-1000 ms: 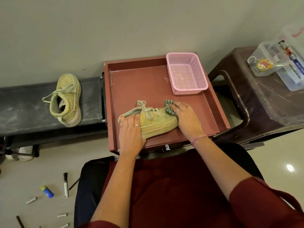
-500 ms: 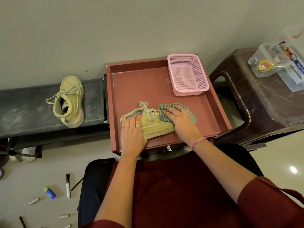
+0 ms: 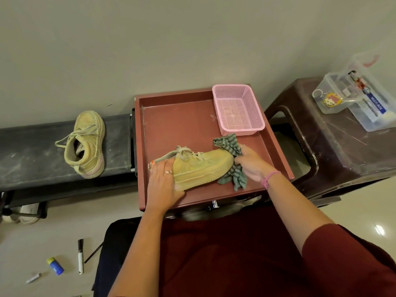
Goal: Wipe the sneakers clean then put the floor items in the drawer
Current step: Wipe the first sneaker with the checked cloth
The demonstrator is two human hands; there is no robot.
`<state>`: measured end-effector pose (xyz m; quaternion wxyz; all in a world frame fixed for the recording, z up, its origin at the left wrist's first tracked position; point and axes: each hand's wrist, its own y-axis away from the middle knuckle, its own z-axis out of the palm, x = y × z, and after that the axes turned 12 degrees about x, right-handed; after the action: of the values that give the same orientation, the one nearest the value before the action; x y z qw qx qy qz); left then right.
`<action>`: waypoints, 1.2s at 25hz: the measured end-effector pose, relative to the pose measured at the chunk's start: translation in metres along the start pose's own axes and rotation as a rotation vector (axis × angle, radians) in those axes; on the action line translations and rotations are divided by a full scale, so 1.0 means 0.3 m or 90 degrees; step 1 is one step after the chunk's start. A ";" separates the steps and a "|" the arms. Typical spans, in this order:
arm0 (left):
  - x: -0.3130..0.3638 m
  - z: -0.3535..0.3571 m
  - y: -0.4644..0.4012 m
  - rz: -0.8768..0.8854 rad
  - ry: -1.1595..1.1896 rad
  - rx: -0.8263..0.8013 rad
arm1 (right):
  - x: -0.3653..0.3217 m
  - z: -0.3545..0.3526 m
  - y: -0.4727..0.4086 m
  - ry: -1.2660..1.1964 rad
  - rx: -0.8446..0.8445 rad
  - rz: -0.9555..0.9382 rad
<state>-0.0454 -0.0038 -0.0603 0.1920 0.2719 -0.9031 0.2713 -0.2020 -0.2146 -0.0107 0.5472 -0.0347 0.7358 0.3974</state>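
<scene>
Floor (image 3: 32, 249), near left: marker (image 3: 80, 256), glue stick (image 3: 55, 266). Drawer (image 3: 171, 123), open: sneaker (image 3: 199, 168) on its side; left hand (image 3: 164, 181) flat on the heel; right hand (image 3: 251, 166) gripping striped cloth (image 3: 232, 146) at the toe. Far right corner: pink basket (image 3: 237, 109). Far left, bench (image 3: 32, 151): second sneaker (image 3: 85, 144).

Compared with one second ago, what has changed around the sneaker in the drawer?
The right hand slid the striped cloth from over the laces back to the toe of the sneaker, still gripping it. The left hand stays on the heel; the other sneaker and pink basket are unmoved.
</scene>
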 end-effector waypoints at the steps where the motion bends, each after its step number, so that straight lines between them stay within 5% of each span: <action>1: -0.002 -0.011 -0.008 -0.015 0.028 0.002 | 0.003 -0.011 0.019 -0.017 -0.007 -0.028; 10: 0.088 -0.046 -0.095 -0.131 0.213 -0.025 | -0.091 -0.108 0.155 0.008 0.042 -0.201; 23: 0.151 -0.024 -0.135 -0.194 0.126 -0.187 | -0.143 0.009 0.263 0.195 0.195 -0.367; 30: 0.462 -0.161 -0.043 -0.156 0.276 0.013 | -0.169 0.040 0.302 0.219 0.170 -0.418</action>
<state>-0.1359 -0.0378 0.0507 0.4101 0.3170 -0.7981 0.3074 -0.2165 -0.1648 0.0800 0.5137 -0.2626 0.8117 0.0907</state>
